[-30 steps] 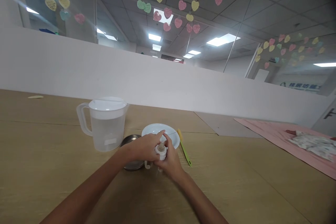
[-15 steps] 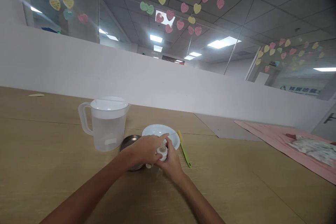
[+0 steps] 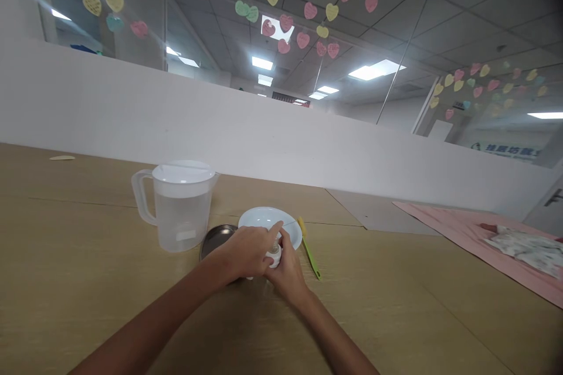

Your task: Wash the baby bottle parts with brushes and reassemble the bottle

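Observation:
Both of my hands meet in front of a white bowl (image 3: 259, 217). Between them is a small white object with a clear part (image 3: 274, 255), perhaps a bottle's ring and nipple; the fingers cover much of it. My left hand (image 3: 250, 251) reaches over it from the left, and my right hand (image 3: 288, 269) wraps its right side. A round metal dish (image 3: 215, 238) lies partly under my left hand. Just right of the bowl rests a green-handled brush (image 3: 311, 255) with a yellow head.
A lidded clear plastic jug (image 3: 182, 211) with a handle stands left of the dish. On the far right a pink cloth (image 3: 457, 228) carries a patterned garment (image 3: 523, 246). A low white partition (image 3: 264, 135) runs behind the table (image 3: 396, 304).
My left hand has shifted slightly to the right over the white object and now covers more of it. My right hand has barely moved.

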The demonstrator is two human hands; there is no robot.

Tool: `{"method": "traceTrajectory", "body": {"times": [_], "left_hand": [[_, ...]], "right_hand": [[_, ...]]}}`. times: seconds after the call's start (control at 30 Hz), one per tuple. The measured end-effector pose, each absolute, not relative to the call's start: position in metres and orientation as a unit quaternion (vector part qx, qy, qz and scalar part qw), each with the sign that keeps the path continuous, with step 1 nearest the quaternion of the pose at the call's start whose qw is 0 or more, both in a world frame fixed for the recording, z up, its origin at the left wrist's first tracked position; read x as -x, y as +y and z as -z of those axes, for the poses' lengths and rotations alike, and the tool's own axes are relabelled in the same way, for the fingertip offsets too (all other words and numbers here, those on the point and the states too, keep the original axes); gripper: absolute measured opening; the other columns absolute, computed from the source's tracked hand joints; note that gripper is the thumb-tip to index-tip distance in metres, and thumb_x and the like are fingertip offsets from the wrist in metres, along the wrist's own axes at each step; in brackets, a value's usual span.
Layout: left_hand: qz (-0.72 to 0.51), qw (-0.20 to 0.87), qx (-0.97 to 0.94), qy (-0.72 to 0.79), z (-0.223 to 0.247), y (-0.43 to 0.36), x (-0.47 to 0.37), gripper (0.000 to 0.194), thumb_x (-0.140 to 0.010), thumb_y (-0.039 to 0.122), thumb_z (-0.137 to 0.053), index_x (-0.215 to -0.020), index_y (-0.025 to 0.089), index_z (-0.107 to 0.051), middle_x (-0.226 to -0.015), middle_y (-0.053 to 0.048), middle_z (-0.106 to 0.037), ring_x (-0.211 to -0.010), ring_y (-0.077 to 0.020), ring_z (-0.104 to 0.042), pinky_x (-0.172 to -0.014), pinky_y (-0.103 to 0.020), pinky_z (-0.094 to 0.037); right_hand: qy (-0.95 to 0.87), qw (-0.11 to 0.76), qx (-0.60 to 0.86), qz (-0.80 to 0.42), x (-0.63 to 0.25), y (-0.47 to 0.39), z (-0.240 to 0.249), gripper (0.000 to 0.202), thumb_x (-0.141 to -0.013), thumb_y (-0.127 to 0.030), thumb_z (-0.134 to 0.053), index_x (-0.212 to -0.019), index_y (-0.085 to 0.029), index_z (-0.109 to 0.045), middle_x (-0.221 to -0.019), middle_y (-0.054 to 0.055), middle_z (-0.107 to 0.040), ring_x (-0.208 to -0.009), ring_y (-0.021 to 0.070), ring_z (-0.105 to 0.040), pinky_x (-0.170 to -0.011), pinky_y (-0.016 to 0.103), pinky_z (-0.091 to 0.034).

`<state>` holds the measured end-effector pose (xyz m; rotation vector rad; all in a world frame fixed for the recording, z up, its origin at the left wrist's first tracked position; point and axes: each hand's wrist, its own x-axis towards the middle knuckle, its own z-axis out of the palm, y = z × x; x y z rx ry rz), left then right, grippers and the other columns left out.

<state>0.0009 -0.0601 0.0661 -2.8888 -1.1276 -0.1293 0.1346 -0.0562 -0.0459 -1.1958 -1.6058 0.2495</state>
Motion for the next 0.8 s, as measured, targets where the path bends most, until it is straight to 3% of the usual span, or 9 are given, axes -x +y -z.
{"method": "traceTrajectory", "body": {"times": [0.17,0.37,0.5,0.63,0.8], "left_hand": [[0.04,0.024,0.928,-0.37,-0.06,-0.062,-0.005,0.072,-0.074,0.025,-0.047,-0.138,0.013,-0.015,-0.109,-0.015,-0.059,-0.095,-0.0294,-0.058,-0.071,-0.036,-0.045],[0.06,0.062,0.932,-0.351,-0.05,-0.063,-0.01,0.079,-0.067,0.019,-0.05,-0.139,0.015,-0.016,-0.109,-0.015,-0.056,-0.088,-0.0281,-0.058,-0.068,-0.036,-0.045],[0.079,0.065,0.928,-0.359,-0.045,-0.059,-0.012,0.072,-0.075,0.027,-0.048,-0.139,0.016,-0.017,-0.109,-0.014,-0.059,-0.089,-0.0276,-0.059,-0.07,-0.035,-0.043],[0.118,0.084,0.915,-0.377,-0.039,-0.054,-0.016,0.065,-0.083,0.038,-0.042,-0.139,0.014,-0.019,-0.093,-0.012,-0.066,-0.083,-0.027,-0.061,-0.074,-0.037,-0.041],[0.113,0.048,0.909,-0.399,-0.052,-0.054,-0.008,0.076,-0.075,0.043,-0.048,-0.139,0.016,-0.019,-0.09,-0.01,-0.067,-0.085,-0.0276,-0.06,-0.072,-0.035,-0.041]], "right_hand": [[-0.676,0.54,0.49,-0.104,-0.135,-0.055,0.048,0.068,-0.062,-0.018,-0.057,-0.126,-0.017,-0.034,-0.102,0.006,-0.058,-0.088,0.0212,-0.055,-0.071,0.03,-0.046],[-0.69,0.544,0.467,-0.095,-0.135,-0.053,0.05,0.06,-0.067,-0.014,-0.049,-0.124,-0.018,-0.034,-0.119,0.01,-0.051,-0.105,0.0228,-0.05,-0.087,0.035,-0.042],[-0.686,0.549,0.467,-0.102,-0.135,-0.052,0.05,0.06,-0.065,-0.016,-0.052,-0.122,-0.017,-0.037,-0.11,0.009,-0.055,-0.097,0.0227,-0.053,-0.081,0.033,-0.043],[-0.67,0.551,0.485,-0.113,-0.138,-0.051,0.052,0.064,-0.064,-0.018,-0.054,-0.124,-0.017,-0.034,-0.093,0.004,-0.059,-0.079,0.0193,-0.056,-0.066,0.028,-0.044],[-0.671,0.521,0.515,-0.114,-0.138,-0.053,0.048,0.076,-0.058,-0.027,-0.064,-0.126,-0.02,-0.032,-0.089,0.001,-0.056,-0.069,0.016,-0.054,-0.055,0.024,-0.04]]}}
